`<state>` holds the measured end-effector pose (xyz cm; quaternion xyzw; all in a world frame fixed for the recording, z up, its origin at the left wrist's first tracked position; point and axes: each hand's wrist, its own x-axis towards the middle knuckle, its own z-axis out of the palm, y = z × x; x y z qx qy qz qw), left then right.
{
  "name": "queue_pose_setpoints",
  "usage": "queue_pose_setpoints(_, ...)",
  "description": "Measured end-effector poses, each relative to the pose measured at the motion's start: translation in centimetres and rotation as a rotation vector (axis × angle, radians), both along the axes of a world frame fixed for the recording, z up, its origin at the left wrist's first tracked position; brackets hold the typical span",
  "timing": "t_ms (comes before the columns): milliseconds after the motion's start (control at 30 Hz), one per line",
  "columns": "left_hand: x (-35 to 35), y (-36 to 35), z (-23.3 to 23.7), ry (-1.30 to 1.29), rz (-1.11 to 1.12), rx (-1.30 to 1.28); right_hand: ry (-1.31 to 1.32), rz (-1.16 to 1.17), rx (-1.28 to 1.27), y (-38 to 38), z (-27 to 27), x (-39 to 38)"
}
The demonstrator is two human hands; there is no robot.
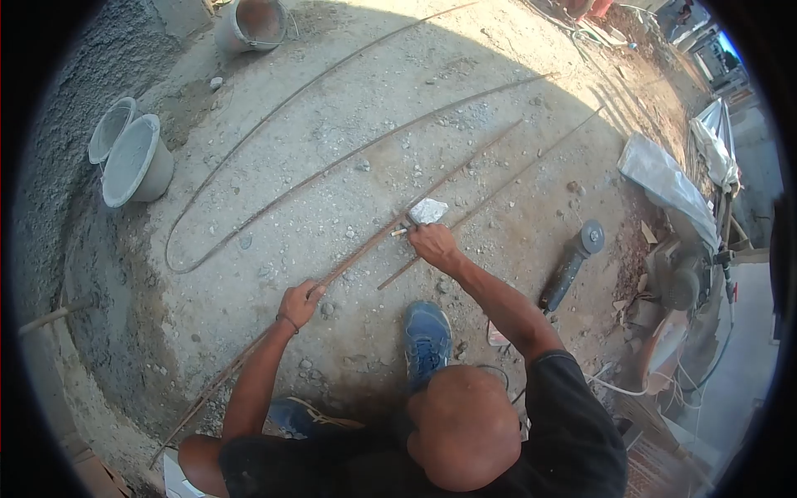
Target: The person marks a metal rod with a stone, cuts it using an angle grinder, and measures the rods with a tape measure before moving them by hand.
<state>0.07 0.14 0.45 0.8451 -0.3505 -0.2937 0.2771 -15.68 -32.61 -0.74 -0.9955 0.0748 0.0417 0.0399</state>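
Observation:
My left hand [300, 304] is closed round a long, thin, rusty steel rod [357, 256], which lies slantwise over the ground. Farther up the rod, my right hand [433, 246] is closed, with a short pale stick [399, 232] poking out at its fingers. Exactly what the right hand grips is hard to tell. A whitish stone [428, 210] sits right at its knuckles, beside the rod. Just to the right, a thinner rod [515, 178] runs nearly parallel. A bent, hairpin-shaped rod [332, 170] lies beyond on the left.
An angle grinder [573, 264] lies on the right. Two buckets [137, 162] stand at left, and another bucket [251, 26] lies tipped farther back. Plastic sheeting [668, 183] and rubble line the right edge. A blue shoe [427, 339] is planted on the gritty ground, below the hands.

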Motion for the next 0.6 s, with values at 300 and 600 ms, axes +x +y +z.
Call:
queue_pose_setpoints(300, 0.2, 0.3, -0.9, -0.002, -0.002, 0.044, -0.360, -0.370, 0.698, -0.9, 2.8, 0.4)
queue_pose_setpoints(600, 0.0, 0.3, -0.8, -0.020, 0.005, -0.007, -0.254, -0.377, 0.876, -4.2, 2.2, 4.2)
